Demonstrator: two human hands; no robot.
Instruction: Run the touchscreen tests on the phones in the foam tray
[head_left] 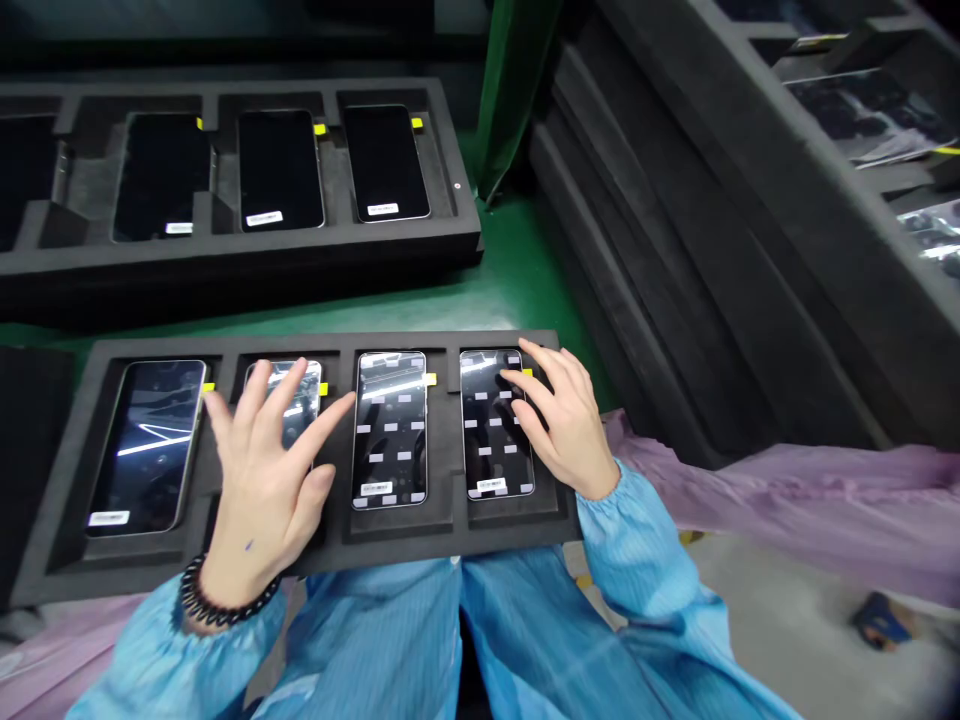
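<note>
From where the head camera looks down, I see a dark near tray [450, 540] with four compartments, each with one phone lying screen up. The leftmost phone [150, 440] shows a bright streak of reflected light. The second phone [304, 408] lies partly beneath the person's left hand [266, 465], whose fingers are spread wide and grasp nothing; I can't tell whether they touch the glass. The third phone [390, 435] and the rightmost phone [491, 430] both show rows of small pale rectangles. The right hand [559, 415] is over the upper right edge of the rightmost phone, fingers curved and apart, with no object visibly held between them. Small yellow tabs show beside all four.

Beyond it, a far tray [337, 252] sits on the green surface [517, 290], with dark-screened phones [386, 165] in its compartments, most with white labels. To the right rises a black stack of trays [637, 200]; the top one holds shiny flat pieces [874, 115].
</note>
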